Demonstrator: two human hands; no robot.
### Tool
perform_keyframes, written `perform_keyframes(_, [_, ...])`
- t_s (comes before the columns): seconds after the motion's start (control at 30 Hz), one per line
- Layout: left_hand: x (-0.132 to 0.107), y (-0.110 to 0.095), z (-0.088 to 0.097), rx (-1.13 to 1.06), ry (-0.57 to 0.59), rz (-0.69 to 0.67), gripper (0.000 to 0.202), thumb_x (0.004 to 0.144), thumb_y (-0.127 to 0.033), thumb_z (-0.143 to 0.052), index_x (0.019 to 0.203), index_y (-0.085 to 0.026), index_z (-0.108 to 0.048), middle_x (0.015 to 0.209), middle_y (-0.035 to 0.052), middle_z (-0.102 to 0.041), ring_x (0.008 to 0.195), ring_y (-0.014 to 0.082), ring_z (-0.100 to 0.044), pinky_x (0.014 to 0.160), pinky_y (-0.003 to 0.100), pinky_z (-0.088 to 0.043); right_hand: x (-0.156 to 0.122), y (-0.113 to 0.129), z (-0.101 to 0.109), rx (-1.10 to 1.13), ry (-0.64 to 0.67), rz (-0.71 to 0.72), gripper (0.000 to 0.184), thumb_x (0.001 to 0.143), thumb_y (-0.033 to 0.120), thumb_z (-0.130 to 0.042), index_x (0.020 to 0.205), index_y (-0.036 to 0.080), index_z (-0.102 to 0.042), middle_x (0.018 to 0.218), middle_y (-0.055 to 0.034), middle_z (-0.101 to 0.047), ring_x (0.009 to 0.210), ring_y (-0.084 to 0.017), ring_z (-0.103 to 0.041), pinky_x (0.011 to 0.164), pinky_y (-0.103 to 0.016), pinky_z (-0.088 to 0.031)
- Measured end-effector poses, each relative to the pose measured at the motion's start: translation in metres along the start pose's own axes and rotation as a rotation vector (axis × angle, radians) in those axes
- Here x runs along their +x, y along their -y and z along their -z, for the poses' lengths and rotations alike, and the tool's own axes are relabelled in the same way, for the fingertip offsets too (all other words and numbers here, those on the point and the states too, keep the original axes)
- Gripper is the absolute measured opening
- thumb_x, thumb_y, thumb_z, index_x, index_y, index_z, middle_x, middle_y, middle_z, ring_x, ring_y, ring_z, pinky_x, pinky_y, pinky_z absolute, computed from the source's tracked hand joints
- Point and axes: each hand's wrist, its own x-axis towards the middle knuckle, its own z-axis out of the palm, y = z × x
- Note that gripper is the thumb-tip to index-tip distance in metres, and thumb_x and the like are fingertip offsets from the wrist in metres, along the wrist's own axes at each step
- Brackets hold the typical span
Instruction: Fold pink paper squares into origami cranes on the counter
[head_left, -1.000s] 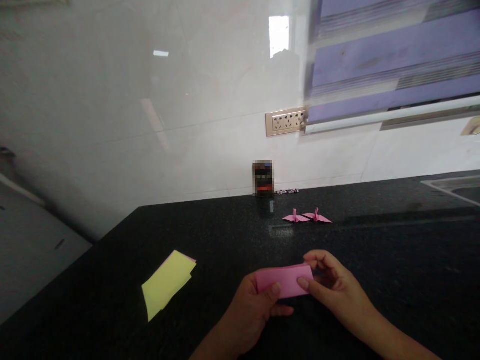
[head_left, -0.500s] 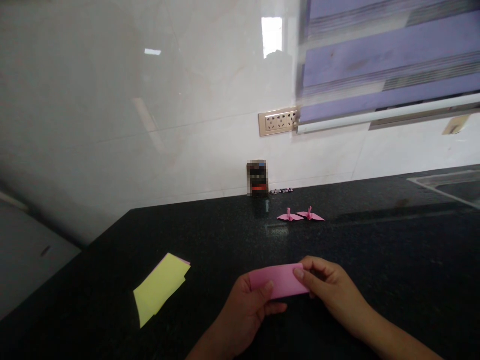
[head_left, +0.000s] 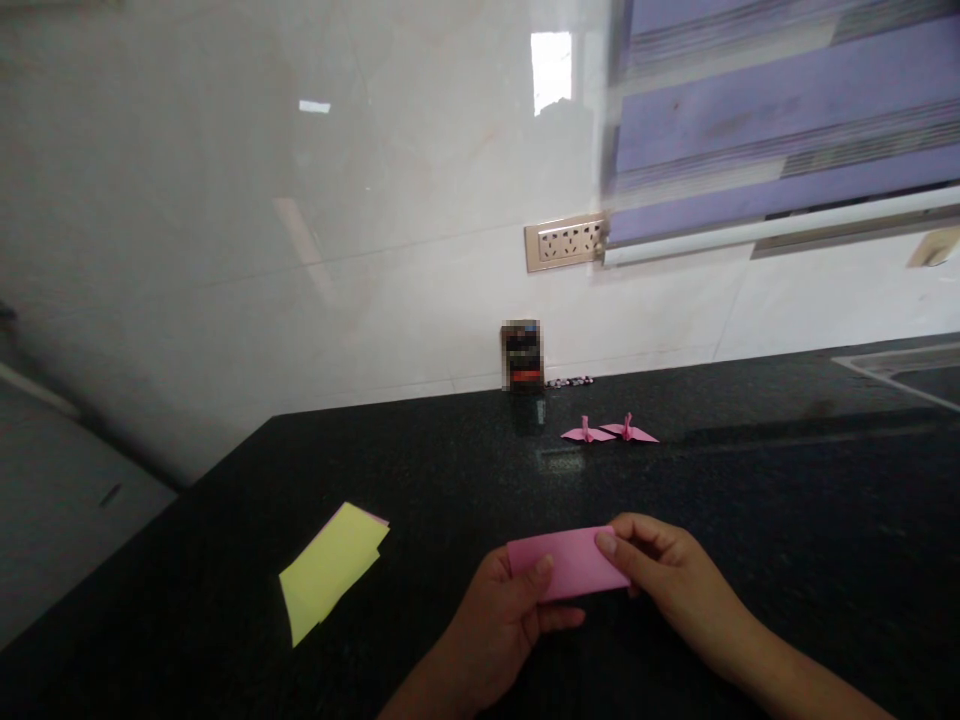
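A pink sheet of paper (head_left: 574, 563), folded into a rectangle, is held between both hands above the dark counter. My left hand (head_left: 504, 608) pinches its left end, thumb on the front face and fingers behind or below. At the right end, my right hand (head_left: 657, 560) grips the paper with the thumb on top and the other fingers behind. Beyond the hands, two pink origami cranes stand side by side, a left crane (head_left: 587, 434) and a right crane (head_left: 628, 432). To the left lies a small stack of yellow paper (head_left: 334, 572) with a pinkish edge showing under it.
The black speckled counter (head_left: 450, 470) meets a glossy pale wall (head_left: 390, 300). A blurred-out dark box (head_left: 522, 358) stands against the wall beside a small patterned strip (head_left: 571, 381). Above are a socket panel (head_left: 566, 242) and a purple striped blind (head_left: 750, 130).
The view has shifted slightly, so everything appears a little further right. Both hands keep the same hold on the folded pink paper.
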Motion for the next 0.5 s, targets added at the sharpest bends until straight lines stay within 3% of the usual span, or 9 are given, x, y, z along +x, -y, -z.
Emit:
perform_keyframes(0.27, [-0.0017, 0.0004, -0.0013, 0.008, -0.005, 0.004, 0.021, 0.074, -0.021, -0.056, 0.091, -0.01, -0.059, 0.089, 0.0103, -0.061, 0.078, 0.017, -0.057, 0.066, 0.03, -0.048, -0.0017, 0.004, -0.0006, -0.019, -0.004, 0.01, 0.028, 0.076, 0.042, -0.047, 0.062, 0.017, -0.05, 0.055, 0.004, -0.039, 0.049, -0.01, -0.037, 0.045, -0.019, -0.032])
perform_keyframes(0.37, [-0.0012, -0.0009, 0.0004, 0.151, -0.035, -0.041, 0.025, 0.074, -0.027, -0.055, 0.093, -0.011, -0.06, 0.089, 0.0103, -0.062, 0.08, 0.0181, -0.056, 0.068, 0.03, -0.046, -0.0015, 0.0042, 0.0001, -0.041, -0.011, 0.025, 0.028, 0.076, 0.042, -0.047, 0.062, 0.018, -0.051, 0.055, 0.0034, -0.04, 0.05, -0.01, -0.038, 0.046, -0.02, -0.032])
perform_keyframes(0.5, [-0.0003, -0.0052, 0.0033, 0.417, -0.169, -0.165, 0.031, 0.068, -0.029, -0.061, 0.096, -0.015, -0.06, 0.087, 0.0072, -0.063, 0.075, 0.0166, -0.056, 0.068, 0.028, -0.043, -0.001, 0.0047, 0.0004, -0.069, -0.005, 0.072, 0.025, 0.076, 0.038, -0.049, 0.063, 0.017, -0.052, 0.057, 0.0025, -0.044, 0.053, -0.011, -0.04, 0.049, -0.021, -0.034])
